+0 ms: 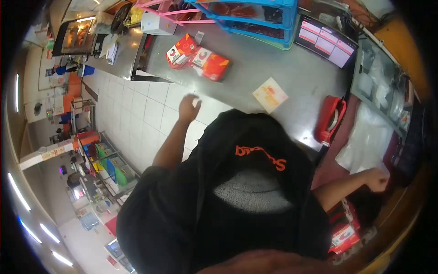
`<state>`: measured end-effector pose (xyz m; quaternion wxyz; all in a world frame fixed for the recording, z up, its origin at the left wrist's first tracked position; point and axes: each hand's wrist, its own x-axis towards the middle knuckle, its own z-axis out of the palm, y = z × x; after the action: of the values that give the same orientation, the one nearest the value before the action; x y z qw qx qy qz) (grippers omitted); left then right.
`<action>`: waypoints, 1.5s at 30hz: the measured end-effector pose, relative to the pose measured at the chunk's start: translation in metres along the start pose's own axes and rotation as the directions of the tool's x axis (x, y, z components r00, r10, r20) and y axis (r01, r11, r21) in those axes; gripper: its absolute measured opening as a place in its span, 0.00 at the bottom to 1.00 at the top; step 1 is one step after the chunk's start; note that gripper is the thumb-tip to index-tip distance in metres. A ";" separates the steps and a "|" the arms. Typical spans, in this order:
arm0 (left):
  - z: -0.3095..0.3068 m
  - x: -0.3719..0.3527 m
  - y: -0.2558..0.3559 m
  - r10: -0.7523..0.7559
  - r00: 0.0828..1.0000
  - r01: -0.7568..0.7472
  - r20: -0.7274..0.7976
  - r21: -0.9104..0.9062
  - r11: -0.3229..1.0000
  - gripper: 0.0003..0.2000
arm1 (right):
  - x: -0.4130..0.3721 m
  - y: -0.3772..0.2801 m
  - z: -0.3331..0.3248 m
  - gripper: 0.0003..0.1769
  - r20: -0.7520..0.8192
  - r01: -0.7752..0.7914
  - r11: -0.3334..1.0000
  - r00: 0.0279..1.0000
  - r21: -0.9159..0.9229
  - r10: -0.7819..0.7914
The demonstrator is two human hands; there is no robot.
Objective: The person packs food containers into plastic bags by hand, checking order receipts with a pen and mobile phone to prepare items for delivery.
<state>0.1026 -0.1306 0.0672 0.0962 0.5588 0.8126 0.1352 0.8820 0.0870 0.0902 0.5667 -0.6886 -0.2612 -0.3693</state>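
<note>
My left hand (pixel 189 108) hangs over the tiled floor beside the counter's edge, holding nothing, its thumb apart from the loosely bent fingers. Off to the right, my right hand (pixel 377 180) is closed at the lower edge of a white plastic bag (pixel 365 141), with plastic showing around the fingers. Two red and white boxes, one (pixel 181 51) beside the other (pixel 211 64), lie on the steel counter (pixel 242 86). A yellow and white paper square (pixel 270 94) lies near the counter's front edge. To its right is a red tape dispenser (pixel 330 121).
Blue stacked trays (pixel 255 18) and a pink rack (pixel 171 11) stand at the back. A screen (pixel 326 41) is beside a clear bin (pixel 381 82) of plastic items. More red packages (pixel 343 233) sit low on the right. Shelves with coloured folders (pixel 107 164) stand across the tiled floor (pixel 137 105).
</note>
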 end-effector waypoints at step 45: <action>-0.302 0.205 0.017 0.748 0.623 -0.224 0.228 -0.864 0.450 0.08 | -0.076 -0.636 -0.168 0.10 0.410 -0.722 0.624 -0.493 0.299 -0.767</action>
<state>-0.0481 0.0324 0.3574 0.5227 0.6931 0.3870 0.3107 0.3061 0.0683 0.4166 0.2025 -0.2412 -0.7462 0.5866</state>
